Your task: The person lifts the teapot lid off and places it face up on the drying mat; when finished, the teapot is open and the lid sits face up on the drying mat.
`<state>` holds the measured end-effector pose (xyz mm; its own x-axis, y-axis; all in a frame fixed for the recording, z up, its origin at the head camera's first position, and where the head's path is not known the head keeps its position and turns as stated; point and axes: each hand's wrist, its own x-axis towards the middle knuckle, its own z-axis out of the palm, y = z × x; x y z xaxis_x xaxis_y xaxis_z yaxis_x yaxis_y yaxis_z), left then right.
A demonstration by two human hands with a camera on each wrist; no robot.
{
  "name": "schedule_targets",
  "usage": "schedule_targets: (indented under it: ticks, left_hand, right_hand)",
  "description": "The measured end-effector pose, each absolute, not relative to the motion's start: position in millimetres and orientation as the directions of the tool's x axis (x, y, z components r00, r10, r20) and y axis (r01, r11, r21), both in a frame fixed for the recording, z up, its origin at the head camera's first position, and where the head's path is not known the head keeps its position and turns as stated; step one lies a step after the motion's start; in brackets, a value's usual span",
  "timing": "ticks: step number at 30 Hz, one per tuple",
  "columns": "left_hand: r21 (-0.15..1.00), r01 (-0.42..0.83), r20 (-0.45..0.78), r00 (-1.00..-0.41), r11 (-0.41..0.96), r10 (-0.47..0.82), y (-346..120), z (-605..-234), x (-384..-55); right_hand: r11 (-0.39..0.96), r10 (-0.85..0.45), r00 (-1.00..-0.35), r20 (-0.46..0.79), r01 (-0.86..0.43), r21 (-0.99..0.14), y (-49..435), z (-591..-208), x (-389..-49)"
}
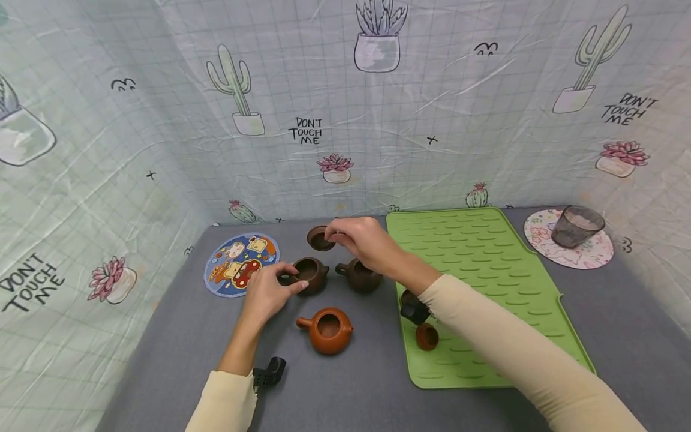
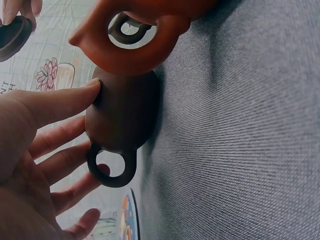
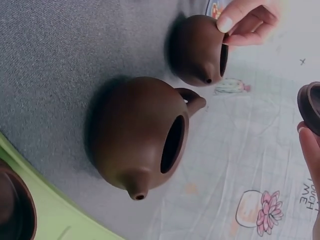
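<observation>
Up near the back wall, my right hand (image 1: 360,239) pinches a small dark brown teapot lid (image 1: 321,238) between thumb and fingers. The lid is tilted with its hollow inside showing. My left hand (image 1: 270,291) holds a dark brown lidless teapot (image 1: 310,278) by its rim, thumb on the near side and fingers towards the handle. This teapot (image 2: 122,112) stands upright on the grey cloth. Just right of it, below my right hand, is a second dark brown open teapot (image 3: 142,130). Nearer to me stands an orange-brown open teapot (image 1: 337,342).
A green ridged mat (image 1: 486,270) covers the right side, with a small reddish-brown cup (image 1: 426,337) near its left edge. Behind it lies a round pink coaster (image 1: 583,258) bearing a grey translucent glass (image 1: 577,227). A blue cartoon coaster (image 1: 216,276) lies at the back left.
</observation>
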<state>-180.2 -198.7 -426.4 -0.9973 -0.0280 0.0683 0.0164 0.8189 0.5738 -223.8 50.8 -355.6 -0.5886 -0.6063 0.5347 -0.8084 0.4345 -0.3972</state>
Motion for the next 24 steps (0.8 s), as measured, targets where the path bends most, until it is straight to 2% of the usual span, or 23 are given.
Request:
schedule_targets:
  ticks: [7, 17, 24]
  left_hand:
    - [0.575, 0.018, 0.064, -0.998, 0.818, -0.024, -199, -426, -181]
    - [0.578, 0.005, 0.054, -0.998, 0.816, -0.032, -199, -425, -180]
    - [0.581, 0.006, 0.055, -0.998, 0.814, -0.032, -199, -426, -181]
  right_hand:
    - [0.42, -0.605, -0.575, 0.551, -0.818, -0.392, 58, -353, -226]
    - [0.444, -0.542, -0.659, 0.522, -0.752, -0.488, 74, -352, -229]
    - [0.428, -0.493, -0.676, 0.548, -0.737, -0.523, 89, -351, -232]
